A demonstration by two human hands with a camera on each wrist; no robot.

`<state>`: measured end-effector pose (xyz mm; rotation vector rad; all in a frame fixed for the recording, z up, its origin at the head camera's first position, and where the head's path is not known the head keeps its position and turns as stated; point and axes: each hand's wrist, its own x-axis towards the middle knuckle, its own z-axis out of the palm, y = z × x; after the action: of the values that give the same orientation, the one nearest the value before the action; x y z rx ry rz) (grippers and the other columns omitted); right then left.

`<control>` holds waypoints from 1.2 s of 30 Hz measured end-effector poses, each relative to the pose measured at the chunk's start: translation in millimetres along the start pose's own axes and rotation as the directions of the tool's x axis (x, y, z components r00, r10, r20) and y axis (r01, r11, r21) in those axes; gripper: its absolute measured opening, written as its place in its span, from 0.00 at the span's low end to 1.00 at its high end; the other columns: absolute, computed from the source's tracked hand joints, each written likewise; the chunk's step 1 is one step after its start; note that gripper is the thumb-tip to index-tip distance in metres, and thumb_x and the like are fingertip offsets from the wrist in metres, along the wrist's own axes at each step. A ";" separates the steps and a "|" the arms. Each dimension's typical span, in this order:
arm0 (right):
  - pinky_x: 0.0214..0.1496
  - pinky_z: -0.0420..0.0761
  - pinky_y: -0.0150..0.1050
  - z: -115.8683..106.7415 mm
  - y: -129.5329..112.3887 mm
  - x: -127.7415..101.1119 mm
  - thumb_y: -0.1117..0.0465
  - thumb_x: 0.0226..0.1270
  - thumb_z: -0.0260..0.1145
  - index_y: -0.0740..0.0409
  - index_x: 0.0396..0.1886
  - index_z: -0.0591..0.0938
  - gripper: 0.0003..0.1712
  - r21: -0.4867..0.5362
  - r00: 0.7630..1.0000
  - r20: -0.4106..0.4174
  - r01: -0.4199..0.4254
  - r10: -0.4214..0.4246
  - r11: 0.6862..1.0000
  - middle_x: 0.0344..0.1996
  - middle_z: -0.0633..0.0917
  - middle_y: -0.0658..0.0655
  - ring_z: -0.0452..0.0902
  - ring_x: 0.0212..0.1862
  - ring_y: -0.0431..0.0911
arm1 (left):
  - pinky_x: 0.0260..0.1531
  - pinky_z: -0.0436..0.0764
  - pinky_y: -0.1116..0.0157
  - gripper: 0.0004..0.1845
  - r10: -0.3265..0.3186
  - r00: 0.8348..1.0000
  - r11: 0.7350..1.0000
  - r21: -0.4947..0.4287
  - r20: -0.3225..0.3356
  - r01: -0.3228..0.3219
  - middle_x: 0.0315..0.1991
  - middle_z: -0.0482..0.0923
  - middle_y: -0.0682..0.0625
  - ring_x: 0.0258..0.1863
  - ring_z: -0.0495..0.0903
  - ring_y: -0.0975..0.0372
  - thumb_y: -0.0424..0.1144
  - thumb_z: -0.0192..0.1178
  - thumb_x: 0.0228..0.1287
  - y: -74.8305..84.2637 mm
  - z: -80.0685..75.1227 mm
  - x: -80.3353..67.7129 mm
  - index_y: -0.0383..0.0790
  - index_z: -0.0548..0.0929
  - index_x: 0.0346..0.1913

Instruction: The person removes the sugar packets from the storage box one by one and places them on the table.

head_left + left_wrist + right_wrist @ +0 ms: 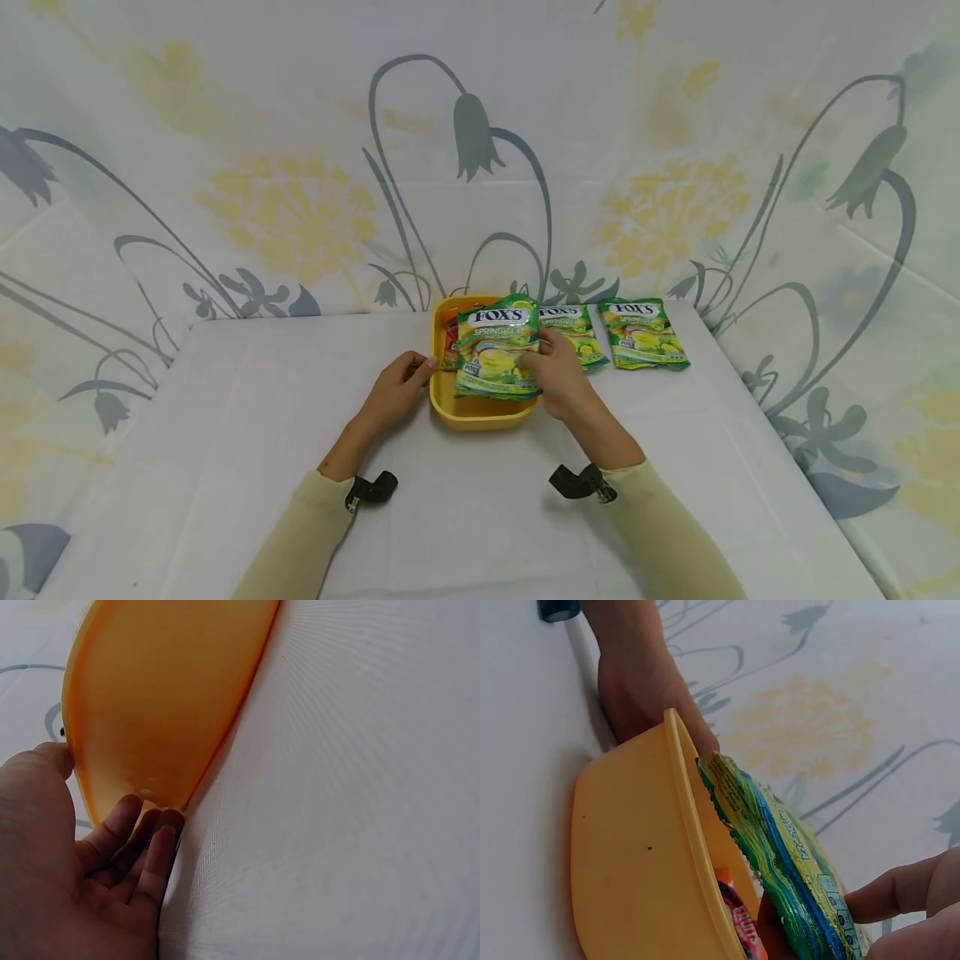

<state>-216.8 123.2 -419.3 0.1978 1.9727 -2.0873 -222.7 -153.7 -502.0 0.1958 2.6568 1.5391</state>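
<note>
A green bag of Fox's Spring Tea candy (497, 350) is held over a yellow plastic tub (480, 423). My right hand (557, 375) pinches the bag by its right edge, thumb in front and fingers behind, as the right wrist view (911, 907) also shows. At the tub's left side, my left hand (396, 387) grips the rim with the thumb. In the left wrist view its curled fingers (154, 862) lie against the outer wall of the tub (172, 690). Inside the tub, a red packet (451, 343) shows partly behind the green bag.
Two more green Fox's bags lie on the white table (247, 467) to the right of the tub: a nearer bag (573, 333), partly covered by the right hand and held bag, and a farther bag (643, 333). A flower-patterned cloth (300, 167) stands behind the table.
</note>
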 end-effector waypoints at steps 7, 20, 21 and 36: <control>0.72 0.75 0.51 -10.6 -2.7 -5.7 0.72 0.75 0.59 0.63 0.86 0.49 0.45 -0.008 1.000 0.003 0.010 -0.010 1.000 0.76 0.67 0.69 0.71 0.71 0.59 | 0.52 0.78 0.55 0.25 0.004 1.000 1.000 0.006 -0.010 -0.004 0.48 0.83 0.45 0.47 0.79 0.54 0.60 0.52 0.83 -1.2 0.6 -0.9 0.40 0.81 0.55; 0.60 0.79 0.36 -33.0 -3.3 -18.9 0.68 0.79 0.60 0.62 0.87 0.45 0.47 -0.059 1.000 -0.002 -0.008 0.007 0.998 0.76 0.66 0.69 0.70 0.71 0.57 | 0.48 0.77 0.58 0.23 0.037 0.999 0.999 0.024 -0.018 -0.037 0.46 0.82 0.46 0.45 0.78 0.56 0.57 0.51 0.84 -1.3 0.4 -0.8 0.39 0.80 0.54; 0.61 0.79 0.36 -35.1 -2.8 -20.6 0.68 0.79 0.60 0.62 0.87 0.44 0.47 -0.061 1.000 0.001 -0.008 0.008 0.998 0.76 0.66 0.69 0.69 0.72 0.57 | 0.48 0.77 0.58 0.23 0.034 0.999 0.999 0.025 -0.017 -0.034 0.46 0.82 0.46 0.44 0.78 0.56 0.57 0.51 0.84 -1.2 0.4 -0.9 0.39 0.80 0.54; 0.55 0.81 0.29 -69.5 6.4 -44.0 0.67 0.80 0.59 0.66 0.85 0.47 0.45 -0.093 1.000 0.005 0.011 -0.010 0.996 0.74 0.68 0.69 0.76 0.62 0.46 | 0.45 0.76 0.59 0.23 0.037 0.999 0.999 0.017 -0.018 -0.037 0.43 0.80 0.45 0.41 0.75 0.56 0.56 0.52 0.84 0.1 1.2 -1.4 0.37 0.80 0.54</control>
<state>-178.5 196.3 -417.9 0.1641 2.0669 -1.9947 -221.1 -152.8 -502.5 0.2345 2.6955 1.5377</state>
